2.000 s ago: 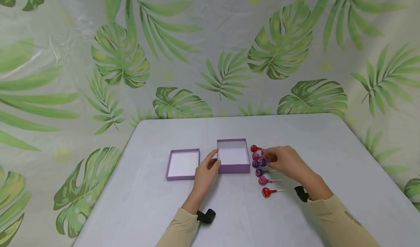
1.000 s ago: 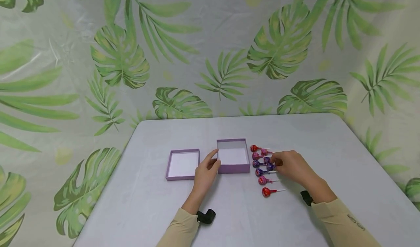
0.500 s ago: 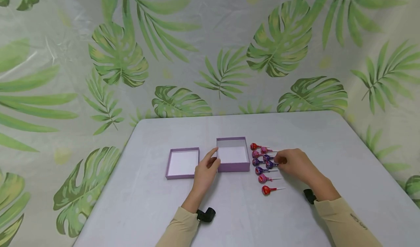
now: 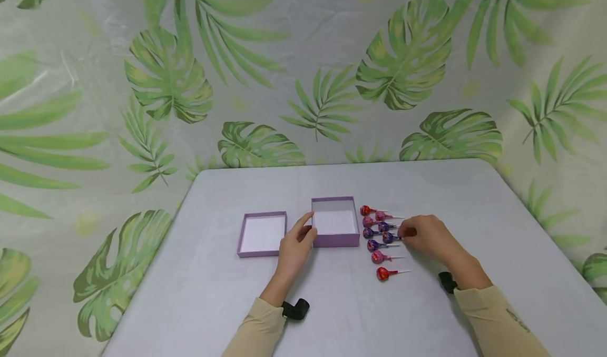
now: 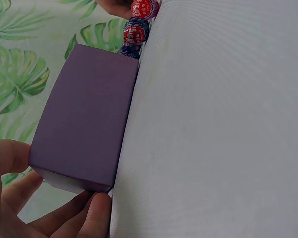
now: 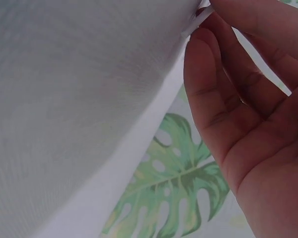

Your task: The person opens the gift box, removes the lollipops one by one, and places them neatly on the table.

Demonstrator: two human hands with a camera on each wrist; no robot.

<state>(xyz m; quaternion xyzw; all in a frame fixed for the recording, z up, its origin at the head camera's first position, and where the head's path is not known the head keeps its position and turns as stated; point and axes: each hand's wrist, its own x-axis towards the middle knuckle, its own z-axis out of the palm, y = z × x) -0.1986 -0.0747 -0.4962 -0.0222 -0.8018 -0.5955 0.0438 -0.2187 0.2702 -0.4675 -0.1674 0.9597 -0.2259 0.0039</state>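
Note:
My left hand [image 4: 295, 246] rests its fingertips against the left wall of an open purple box [image 4: 338, 240] with a white inside. In the left wrist view, the thumb and fingers touch the end of the purple box [image 5: 87, 119]. To the right of the box, my right hand [image 4: 429, 236] pinches the stick end of a purple lollipop [image 4: 389, 237] lying on the table. The right wrist view shows a short piece of white stick [image 6: 196, 22] at the fingertips of the right hand [image 6: 253, 114]; the candy head is out of sight there.
A shallow purple lid [image 4: 262, 234] lies left of the box, inside up. Several red, pink and purple lollipops form a column beside the box, from a red lollipop [image 4: 364, 210] down to another red lollipop [image 4: 383, 274]. A pink lollipop [image 4: 381, 216] starts a second column.
My right hand has drawn the purple lollipop a little to the right, into the second column, below another purple one. The left hand stays at the box. The head view has tilted slightly.

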